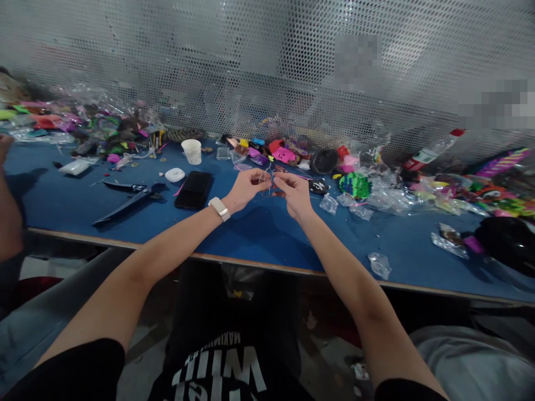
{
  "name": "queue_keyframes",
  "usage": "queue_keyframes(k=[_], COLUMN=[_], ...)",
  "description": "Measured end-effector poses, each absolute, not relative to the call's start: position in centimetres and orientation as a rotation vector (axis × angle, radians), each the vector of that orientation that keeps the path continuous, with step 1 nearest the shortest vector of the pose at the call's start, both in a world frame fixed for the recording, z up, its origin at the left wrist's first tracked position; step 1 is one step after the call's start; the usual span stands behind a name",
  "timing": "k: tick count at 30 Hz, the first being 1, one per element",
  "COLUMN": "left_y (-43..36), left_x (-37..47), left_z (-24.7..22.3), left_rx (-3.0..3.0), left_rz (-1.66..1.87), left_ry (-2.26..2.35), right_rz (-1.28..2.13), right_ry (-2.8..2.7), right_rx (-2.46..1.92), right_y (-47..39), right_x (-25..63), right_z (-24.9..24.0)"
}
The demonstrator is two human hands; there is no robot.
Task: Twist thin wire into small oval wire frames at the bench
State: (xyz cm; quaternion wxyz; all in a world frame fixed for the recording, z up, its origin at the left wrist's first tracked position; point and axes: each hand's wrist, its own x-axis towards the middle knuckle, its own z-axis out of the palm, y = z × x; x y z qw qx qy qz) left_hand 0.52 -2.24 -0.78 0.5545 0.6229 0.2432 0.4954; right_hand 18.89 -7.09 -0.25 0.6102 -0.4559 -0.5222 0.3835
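Both hands meet over the blue table (251, 239), a little below the row of small colourful items. My left hand (246, 188), with a light-banded watch on its wrist, pinches a thin, pale wire-like strand (271, 171). Close beside it on the right, my right hand (295, 192) has its thumb and forefinger closed on the same strand. The strand forms loose loops between the fingertips, and its exact shape is too fine to make out. A black phone (193, 190) lies to the left of my left hand.
Left of the phone are a white case (174, 175) and black-handled pliers or shears (129, 203). A white cup (191, 151) stands behind. Bagged colourful items line the perforated metal panel (267, 67). A plastic bottle (434, 153) leans at right. Another person's arm (8, 206) is at far left.
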Motion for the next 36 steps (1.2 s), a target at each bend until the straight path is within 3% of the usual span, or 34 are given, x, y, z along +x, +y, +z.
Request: queue_keyframes(k=[19,36], left_y=[-1.6,-1.8], left_x=[0.5,0.8], left_z=[-0.8,-0.5], left_rx=[1.324,1.448], left_rz=[1.136,1.247], left_ry=[0.53,0.602], right_rz=[1.124,1.063], right_ry=[-1.254,-1.287], right_rx=[-0.998,-0.952], right_y=[-7.7,-6.7], right_x=[18.8,19.3], right_z=[1.1,-0.2])
